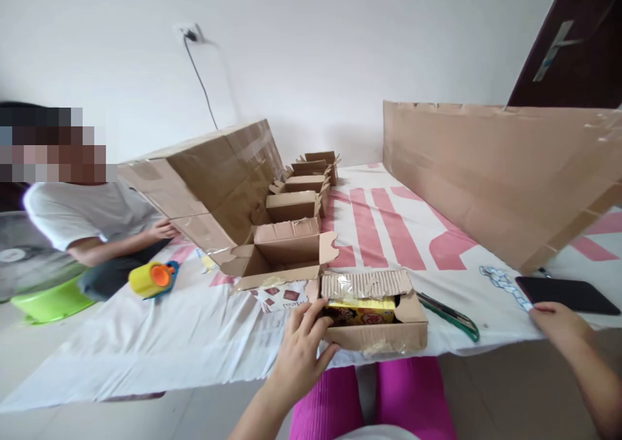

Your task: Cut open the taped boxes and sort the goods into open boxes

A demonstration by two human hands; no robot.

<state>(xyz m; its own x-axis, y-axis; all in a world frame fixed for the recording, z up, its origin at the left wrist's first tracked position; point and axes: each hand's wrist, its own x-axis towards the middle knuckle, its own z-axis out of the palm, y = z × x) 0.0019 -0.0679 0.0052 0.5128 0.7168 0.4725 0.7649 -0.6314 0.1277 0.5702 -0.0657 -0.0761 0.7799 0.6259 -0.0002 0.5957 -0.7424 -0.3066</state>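
Note:
My left hand [302,346] grips the left end of a small open cardboard box [374,338], fingers over its edge and thumb against the front. Inside that box lies a yellow printed packet [362,311], partly covered by a raised corrugated flap. My right hand [561,326] is closed at the near end of a white strip with a blue pattern [505,284]; the fingertips are small, but they seem to pinch it. Beside this hand lies a dark flat tablet or phone [566,295]. A green utility knife [451,317] rests right of the box.
Several open cardboard boxes [291,255] run in a row toward the wall. Large cardboard panels stand left [218,174] and right [486,174]. A yellow and orange cup-like object [150,279] is at left, near a seated person [92,216]. A printed cloth [194,343] covers the table.

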